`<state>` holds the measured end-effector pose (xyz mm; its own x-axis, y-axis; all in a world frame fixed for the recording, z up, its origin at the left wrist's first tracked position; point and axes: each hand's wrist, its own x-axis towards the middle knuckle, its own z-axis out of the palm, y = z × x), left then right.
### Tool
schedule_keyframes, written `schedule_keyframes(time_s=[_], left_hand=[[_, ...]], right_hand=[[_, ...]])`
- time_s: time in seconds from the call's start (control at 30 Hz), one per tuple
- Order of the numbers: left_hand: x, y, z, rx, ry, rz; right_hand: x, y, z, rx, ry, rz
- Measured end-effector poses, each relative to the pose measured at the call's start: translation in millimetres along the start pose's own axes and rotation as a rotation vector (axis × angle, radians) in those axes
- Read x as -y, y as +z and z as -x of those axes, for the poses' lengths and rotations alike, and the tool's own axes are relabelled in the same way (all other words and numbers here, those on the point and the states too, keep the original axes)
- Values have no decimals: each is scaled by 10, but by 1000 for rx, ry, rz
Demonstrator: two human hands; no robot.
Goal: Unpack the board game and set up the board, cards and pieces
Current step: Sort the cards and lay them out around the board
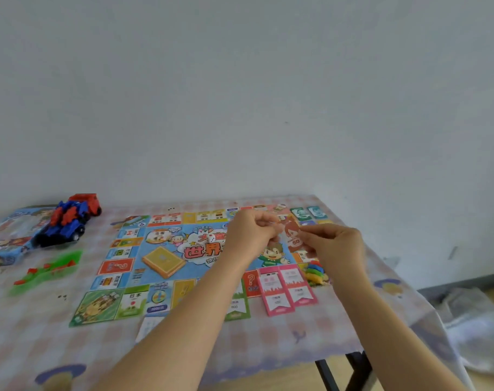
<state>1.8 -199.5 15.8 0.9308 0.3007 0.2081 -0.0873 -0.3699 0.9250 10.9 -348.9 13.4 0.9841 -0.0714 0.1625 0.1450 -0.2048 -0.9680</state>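
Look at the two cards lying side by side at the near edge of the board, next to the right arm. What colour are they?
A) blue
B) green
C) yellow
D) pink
D: the two cards have pink borders with white panels, and they lie side by side across the near edge of the board.

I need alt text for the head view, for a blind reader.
A left hand and right hand pinch a reddish character cutout between them above a colourful game board on a checked tablecloth. On it lie a yellow card stack, pink cards and coloured plastic pieces; a red-and-blue toy truck stands to the left.
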Motion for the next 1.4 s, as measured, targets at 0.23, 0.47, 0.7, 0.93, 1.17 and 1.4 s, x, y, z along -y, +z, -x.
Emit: schedule_keyframes(time_s=[0.23,0.47,0.7,0.93,1.17,1.4], left_hand=[[-103,532,-47,95,105,-181],[-74,729,-73,156,102,-221],[-48,728,-84,141,93,-241],[-63,636,-58,129,107,-276],[-73,109,-51,127,88,-348],[83,-653,133,57,31,-390]], right_hand=[[-309,-838,-253,-177,145,188],[-486,-992,-305,-133,211,335],[-537,-1006,-353,-122,159,462],[-573,-1007,-388,-105,112,582],[-284,-703,-261,-73,-116,672],[-111,178,232,329,-303,654]])
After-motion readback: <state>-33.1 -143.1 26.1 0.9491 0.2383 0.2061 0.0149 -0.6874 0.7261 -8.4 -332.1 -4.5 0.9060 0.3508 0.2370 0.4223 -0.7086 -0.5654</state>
